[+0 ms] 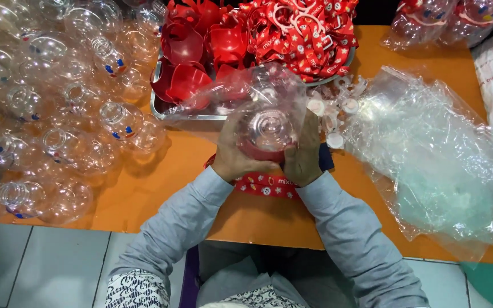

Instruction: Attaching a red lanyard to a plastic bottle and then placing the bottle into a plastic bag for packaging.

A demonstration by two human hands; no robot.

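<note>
Both my hands hold a clear round plastic bottle (269, 122) over the orange table (161, 171), its base turned toward me. My left hand (232, 154) grips its left side and my right hand (305, 157) grips its right side. A red piece shows at the bottle's lower edge between my hands. A thin clear plastic bag (223, 94) wraps the bottle and trails off to the left. A red patterned strap (266, 185) hangs below my hands.
Several clear round bottles (58, 102) cover the table's left side. A metal tray (189, 114) behind holds red cups (186, 51) and red straps (303, 31). White caps (332, 111) lie beside a heap of clear bags (429, 154) at right.
</note>
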